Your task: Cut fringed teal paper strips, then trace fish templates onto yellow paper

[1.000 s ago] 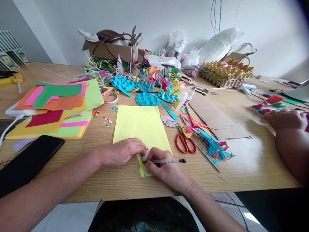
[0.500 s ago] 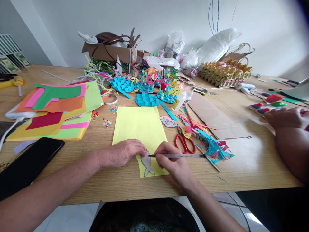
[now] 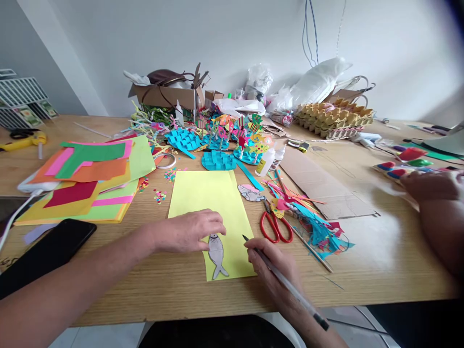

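A grey paper fish cutout (image 3: 216,252) lies head up on a yellow sheet of paper (image 3: 203,193), close to the sheet's lower edge. My left hand (image 3: 195,231) arches over the fish's head, thumb and fingers apart on either side of it; whether the fingertips touch the cutout I cannot tell. To the right, my right hand (image 3: 273,268) grips a clear-barrelled pen (image 3: 284,280), its tip above the yellow sheet and away from the fish. Red-handled scissors (image 3: 276,227) and another fish cutout (image 3: 250,192) rest just right of the sheet.
Coloured paper sheets (image 3: 90,188) and a black phone (image 3: 54,251) lie at left. Blue woven paper pieces (image 3: 219,160), glue bottles (image 3: 266,162) and egg trays (image 3: 331,118) stand behind. Paper scraps (image 3: 315,224), cardboard (image 3: 326,186) and another person's arm (image 3: 435,208) are at right.
My right hand has drawn the pen back from the fish, to the right and down, and tilted it. My left fingers have spread from the fish's edge. The camera view has shifted slightly.
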A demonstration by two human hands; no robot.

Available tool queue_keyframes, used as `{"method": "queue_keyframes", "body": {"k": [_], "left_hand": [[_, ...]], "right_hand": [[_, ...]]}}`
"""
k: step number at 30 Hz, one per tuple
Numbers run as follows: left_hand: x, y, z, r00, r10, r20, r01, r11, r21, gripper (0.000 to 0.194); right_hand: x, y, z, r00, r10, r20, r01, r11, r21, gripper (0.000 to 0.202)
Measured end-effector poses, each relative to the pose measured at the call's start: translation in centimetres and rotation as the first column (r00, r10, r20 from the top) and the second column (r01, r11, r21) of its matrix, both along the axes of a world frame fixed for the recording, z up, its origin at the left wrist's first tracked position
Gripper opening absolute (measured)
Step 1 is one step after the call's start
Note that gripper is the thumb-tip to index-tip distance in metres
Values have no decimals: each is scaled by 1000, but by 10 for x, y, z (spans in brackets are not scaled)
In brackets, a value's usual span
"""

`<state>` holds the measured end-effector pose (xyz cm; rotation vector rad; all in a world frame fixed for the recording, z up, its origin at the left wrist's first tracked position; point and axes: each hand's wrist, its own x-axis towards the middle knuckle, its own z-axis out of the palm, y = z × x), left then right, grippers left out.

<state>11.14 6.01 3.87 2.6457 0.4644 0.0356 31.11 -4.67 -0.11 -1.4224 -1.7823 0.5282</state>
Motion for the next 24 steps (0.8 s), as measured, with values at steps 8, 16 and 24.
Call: {"method": "queue_keyframes", "body": {"k": [8, 16, 24], "left_hand": [[22, 3, 0, 960, -149, -237, 192, 966, 171, 17], [25, 6, 1, 950, -108, -292, 152, 980, 132, 21], [1, 19, 19, 982, 117, -151, -174, 871, -460, 21]], "right_hand": [[1, 1, -14, 988, 86, 127, -91, 995, 35, 13], [1, 6, -22, 991, 95, 94, -98, 995, 30, 13], [4, 2, -19, 998, 53, 32, -54, 998, 34, 19]]}}
